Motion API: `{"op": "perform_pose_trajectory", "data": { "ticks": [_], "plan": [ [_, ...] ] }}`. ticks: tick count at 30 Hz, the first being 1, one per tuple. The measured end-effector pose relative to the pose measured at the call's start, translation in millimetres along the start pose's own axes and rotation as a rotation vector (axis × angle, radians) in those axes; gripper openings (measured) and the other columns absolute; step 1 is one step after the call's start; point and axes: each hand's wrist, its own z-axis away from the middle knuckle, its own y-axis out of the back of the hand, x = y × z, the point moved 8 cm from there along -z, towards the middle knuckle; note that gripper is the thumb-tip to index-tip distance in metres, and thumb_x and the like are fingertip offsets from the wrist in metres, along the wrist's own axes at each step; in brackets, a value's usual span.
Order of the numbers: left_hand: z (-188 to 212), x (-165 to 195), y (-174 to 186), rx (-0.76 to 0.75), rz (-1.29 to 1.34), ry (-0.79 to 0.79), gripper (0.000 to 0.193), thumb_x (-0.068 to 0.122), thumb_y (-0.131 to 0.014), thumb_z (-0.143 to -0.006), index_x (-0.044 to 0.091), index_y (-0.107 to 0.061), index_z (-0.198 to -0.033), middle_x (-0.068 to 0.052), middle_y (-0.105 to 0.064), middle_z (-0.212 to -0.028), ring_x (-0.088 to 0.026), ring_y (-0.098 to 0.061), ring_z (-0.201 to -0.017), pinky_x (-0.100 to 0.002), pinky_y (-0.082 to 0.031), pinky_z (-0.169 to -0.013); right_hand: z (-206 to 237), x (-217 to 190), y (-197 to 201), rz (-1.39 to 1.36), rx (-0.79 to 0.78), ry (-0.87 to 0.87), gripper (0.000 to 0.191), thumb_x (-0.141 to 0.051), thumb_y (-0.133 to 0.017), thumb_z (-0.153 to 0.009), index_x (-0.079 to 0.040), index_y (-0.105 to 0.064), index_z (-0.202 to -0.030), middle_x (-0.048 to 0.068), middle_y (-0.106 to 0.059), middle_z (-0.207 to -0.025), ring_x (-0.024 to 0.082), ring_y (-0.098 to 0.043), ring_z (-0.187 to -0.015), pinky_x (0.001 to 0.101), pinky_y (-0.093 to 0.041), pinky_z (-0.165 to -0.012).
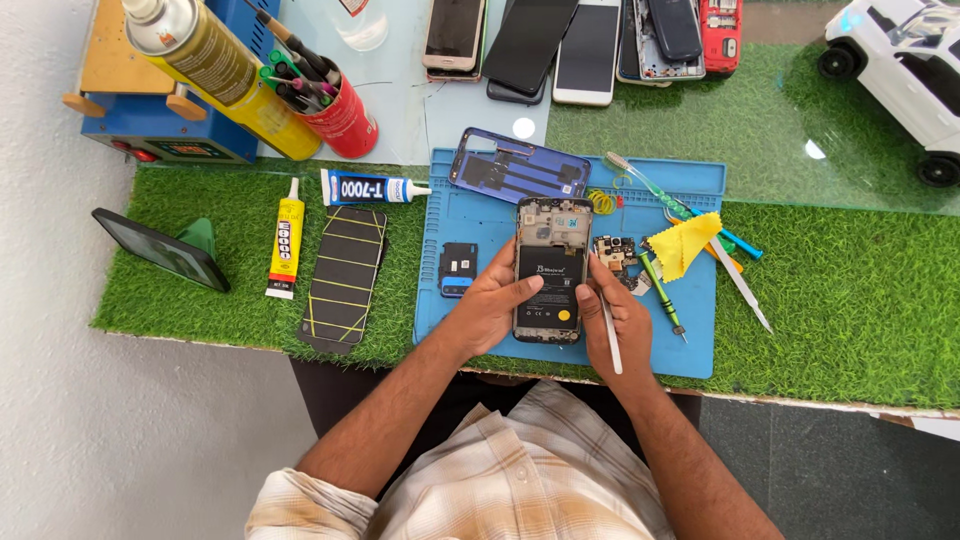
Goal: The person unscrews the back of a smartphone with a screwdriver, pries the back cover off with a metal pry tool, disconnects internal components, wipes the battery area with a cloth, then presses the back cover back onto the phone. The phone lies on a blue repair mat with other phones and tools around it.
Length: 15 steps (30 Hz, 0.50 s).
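An opened phone (549, 270) with its back cover off lies on a blue work mat (690, 340), its black battery showing. My left hand (492, 305) grips the phone's left edge, thumb resting on the battery. My right hand (615, 320) holds a thin white prying tool (608, 330) like a pen, its tip at the phone's right edge. The blue back cover (518, 165) lies further up the mat. A small circuit board (615, 252) sits just right of the phone.
On the mat lie a yellow cloth (683, 243), a green screwdriver (662, 292), tweezers (741, 285) and a small black part (459, 269). To the left are a taped phone screen (343, 277), glue tubes (286, 240), a spray can (210, 60). Several phones (585, 40) lie at the back.
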Motion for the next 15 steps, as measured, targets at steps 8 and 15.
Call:
{"op": "perform_pose_trajectory", "data": {
  "ticks": [8, 15],
  "plan": [
    [-1.9, 0.3, -0.5, -0.041, 0.256, -0.018, 0.062, 0.003, -0.06, -0.102, 0.01, -0.036, -0.159, -0.016, -0.06, -0.141, -0.03, -0.064, -0.124, -0.046, -0.06, -0.101, -10.3, -43.4, 5.7, 0.207, 0.108, 0.155, 0.028, -0.01, -0.076, -0.096, 0.001, -0.072, -0.12, 0.007, -0.073, -0.095, 0.009, -0.068, -0.08, 0.025, -0.055, -0.069],
    [-1.0, 9.4, -17.8, -0.158, 0.36, 0.043, 0.082, 0.057, -0.049, -0.109, -0.002, -0.035, -0.163, -0.02, -0.054, -0.153, -0.031, -0.06, -0.136, -0.048, -0.055, -0.111, -22.8, -41.4, 1.4, -0.084, 0.045, -0.033, 0.012, -0.008, -0.074, -0.097, -0.001, -0.072, -0.107, 0.001, -0.071, -0.088, 0.005, -0.065, -0.076, 0.0221, -0.058, -0.063]
  ]
}}
